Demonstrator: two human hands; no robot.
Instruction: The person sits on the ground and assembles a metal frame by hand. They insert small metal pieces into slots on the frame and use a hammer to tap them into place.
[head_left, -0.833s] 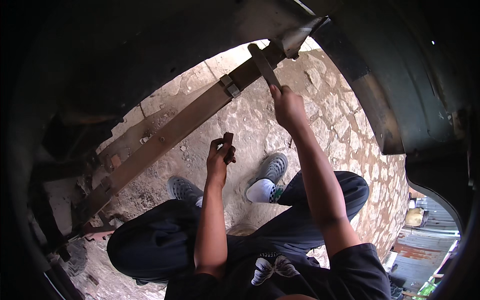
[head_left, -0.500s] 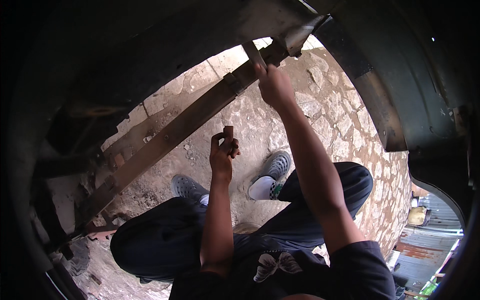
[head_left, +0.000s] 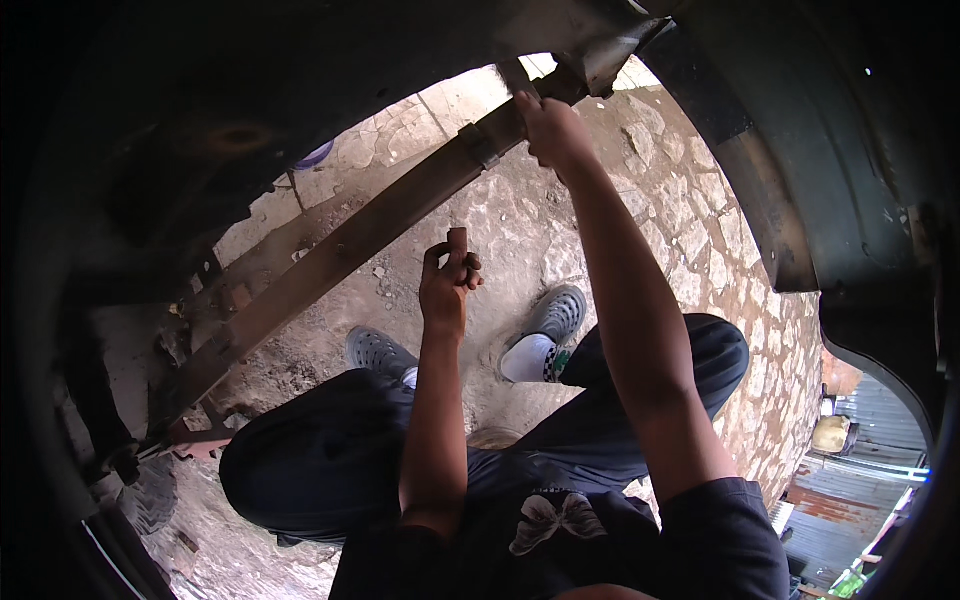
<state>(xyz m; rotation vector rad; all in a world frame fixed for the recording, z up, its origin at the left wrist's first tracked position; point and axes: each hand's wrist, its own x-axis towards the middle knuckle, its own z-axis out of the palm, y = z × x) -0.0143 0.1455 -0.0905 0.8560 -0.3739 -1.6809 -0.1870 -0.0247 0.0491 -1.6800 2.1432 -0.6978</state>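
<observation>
My left hand (head_left: 447,287) is raised over the ground, its fingers closed around a small reddish-brown cylinder (head_left: 458,239) that stands up from the grip. Farther up, my right hand (head_left: 556,130) is closed on a flat dark strip (head_left: 516,76), whose kind I cannot make out. The strip crosses the upper end of a long rusty leaf spring (head_left: 350,235). A metal clamp (head_left: 478,146) wraps the spring just left of my right hand. At its top end the spring meets a metal bracket (head_left: 605,65).
Dark vehicle bodywork (head_left: 800,130) arches around me on both sides. My grey clogs (head_left: 556,315) rest on dusty stone ground (head_left: 700,240). A ribbed tyre (head_left: 150,500) shows at lower left, corrugated metal sheets (head_left: 850,500) at lower right.
My right hand and the strip have shifted slightly up and to the right. My left hand keeps its hold on the cylinder. The view has moved a little; a purple object now shows at the upper left.
</observation>
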